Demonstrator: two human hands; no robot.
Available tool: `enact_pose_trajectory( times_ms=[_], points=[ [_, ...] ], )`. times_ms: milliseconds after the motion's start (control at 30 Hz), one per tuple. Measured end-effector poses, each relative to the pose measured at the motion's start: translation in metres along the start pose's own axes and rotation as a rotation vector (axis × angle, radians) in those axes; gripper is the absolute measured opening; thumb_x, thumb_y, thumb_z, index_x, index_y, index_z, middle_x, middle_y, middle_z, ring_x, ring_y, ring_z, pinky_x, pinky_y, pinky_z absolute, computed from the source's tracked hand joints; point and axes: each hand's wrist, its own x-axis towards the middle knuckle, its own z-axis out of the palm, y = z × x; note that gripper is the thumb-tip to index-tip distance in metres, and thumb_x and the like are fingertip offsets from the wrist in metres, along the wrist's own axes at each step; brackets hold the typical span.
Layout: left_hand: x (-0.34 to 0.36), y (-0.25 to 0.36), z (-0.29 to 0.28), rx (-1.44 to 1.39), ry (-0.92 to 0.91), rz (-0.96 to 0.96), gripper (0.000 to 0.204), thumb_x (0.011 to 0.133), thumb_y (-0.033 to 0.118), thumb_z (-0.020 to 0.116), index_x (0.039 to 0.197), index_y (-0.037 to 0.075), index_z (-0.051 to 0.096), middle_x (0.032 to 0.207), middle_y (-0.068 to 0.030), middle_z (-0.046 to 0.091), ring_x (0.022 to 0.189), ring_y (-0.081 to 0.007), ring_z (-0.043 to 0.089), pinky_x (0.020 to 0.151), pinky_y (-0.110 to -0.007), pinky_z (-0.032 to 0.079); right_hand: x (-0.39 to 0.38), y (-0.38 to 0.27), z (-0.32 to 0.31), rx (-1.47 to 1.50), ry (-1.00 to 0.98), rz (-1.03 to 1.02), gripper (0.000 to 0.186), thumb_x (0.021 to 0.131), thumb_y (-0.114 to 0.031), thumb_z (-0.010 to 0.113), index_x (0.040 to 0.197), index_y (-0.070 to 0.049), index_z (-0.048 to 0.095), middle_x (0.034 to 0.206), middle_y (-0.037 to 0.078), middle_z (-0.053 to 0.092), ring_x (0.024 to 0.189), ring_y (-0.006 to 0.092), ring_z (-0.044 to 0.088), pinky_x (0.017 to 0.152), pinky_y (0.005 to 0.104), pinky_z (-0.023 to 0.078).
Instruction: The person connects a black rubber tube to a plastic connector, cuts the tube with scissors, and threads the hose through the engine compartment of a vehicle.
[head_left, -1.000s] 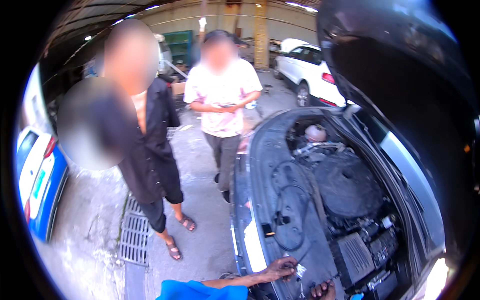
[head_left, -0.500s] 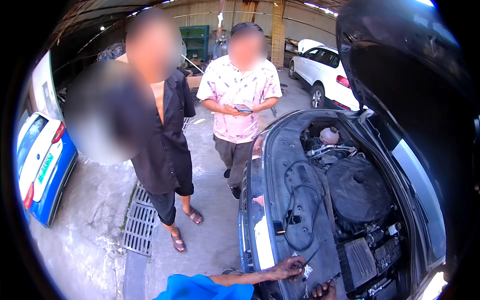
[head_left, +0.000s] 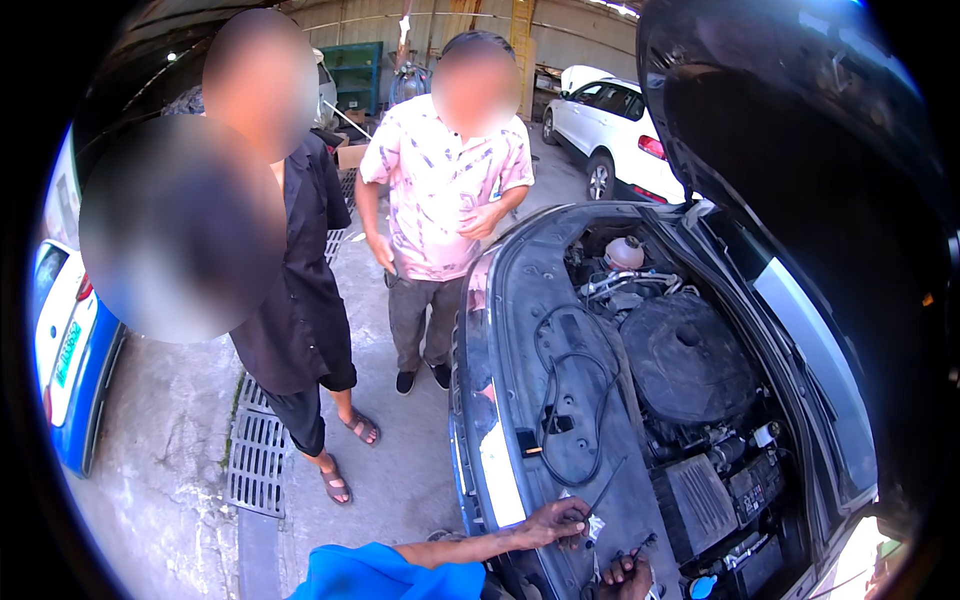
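Left grip point(head_left: 556, 523) is being clamped on a thin black cable-like piece point(head_left: 609, 482) above a dark panel point(head_left: 632, 500); rightward, right grip point(head_left: 627, 573) is being held curled, closure unclear.

The lower edge cuts off the right hand point(head_left: 625, 576).

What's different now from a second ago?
The onlooker in the pink patterned shirt now stands with hands parted, one lowered; the flat phone-like object earlier held in front with both hands no longer shows clearly. The worker's bare left hand and bare right hand stay at the car's black plastic front panel, where the looped black cable still lies.
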Motion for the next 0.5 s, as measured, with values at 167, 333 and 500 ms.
enact_pose_trajectory(
  times_ms=[167,333,500],
  points=[
    [-0.001,0.002,0.004,-0.050,0.035,-0.059,0.029,0.093,0.013,0.064,0.116,0.002,0.052,0.095,-0.0087,0.066,0.073,-0.0135,0.064,0.060,-0.026,0.051,0.029,0.004,-0.019,0.005,-0.081,-0.121,0.018,0.096,-0.023,0.053,0.099,-0.006,0.054,0.071,0.000,0.049,0.049,0.0087,0.041,0.042,0.0242,0.035],
    [-0.003,0.038,0.024,0.049,0.090,0.019,0.029,0.089,0.011,0.066,0.112,0.003,0.051,0.090,-0.0134,0.067,0.068,-0.0203,0.066,0.057,-0.029,0.052,0.017,-0.038,0.039,0.005,-0.192,-0.294,0.026,0.095,-0.017,0.059,0.115,0.001,0.056,0.083,0.006,0.055,0.060,0.0109,0.048,0.046,0.0247,0.039],
    [0.013,0.072,0.044,-0.054,-0.059,0.069,0.039,0.088,0.014,0.055,0.124,-0.001,0.047,0.077,-0.0092,0.056,0.063,-0.0210,0.061,0.056,-0.031,0.052,0.013,-0.037,0.044,0.082,-0.270,-0.351,0.026,0.095,-0.012,0.059,0.116,0.002,0.058,0.089,0.008,0.059,0.065,0.0125,0.052,0.049,0.0248,0.041]
  ],
)
